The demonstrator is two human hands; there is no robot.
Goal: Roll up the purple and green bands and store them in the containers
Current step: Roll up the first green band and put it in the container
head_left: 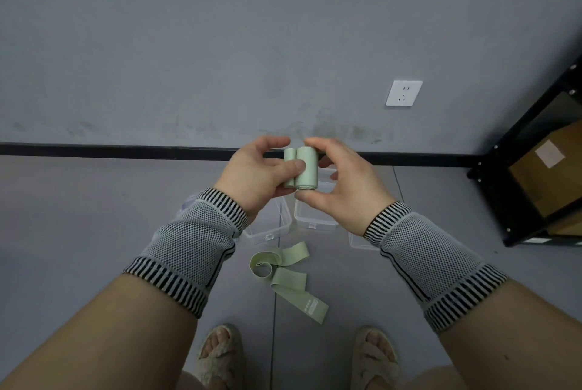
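A rolled pale green band [305,169] is held up in front of me, between both hands. My left hand [255,174] grips its left side with the thumb pressed across the front. My right hand [340,183] pinches the roll from top and bottom with curled fingers. Below the hands, two clear plastic containers [269,226] [311,216] stand on the grey floor, partly hidden by my hands. Another green band [288,279] lies loose and unrolled on the floor, close to the containers. No purple band is visible.
A clear lid or box [362,241] lies right of the containers. A black metal shelf [532,181] with a cardboard box stands at the right. A grey wall with a white socket [404,93] is ahead. My sandalled feet [217,355] stand at the bottom.
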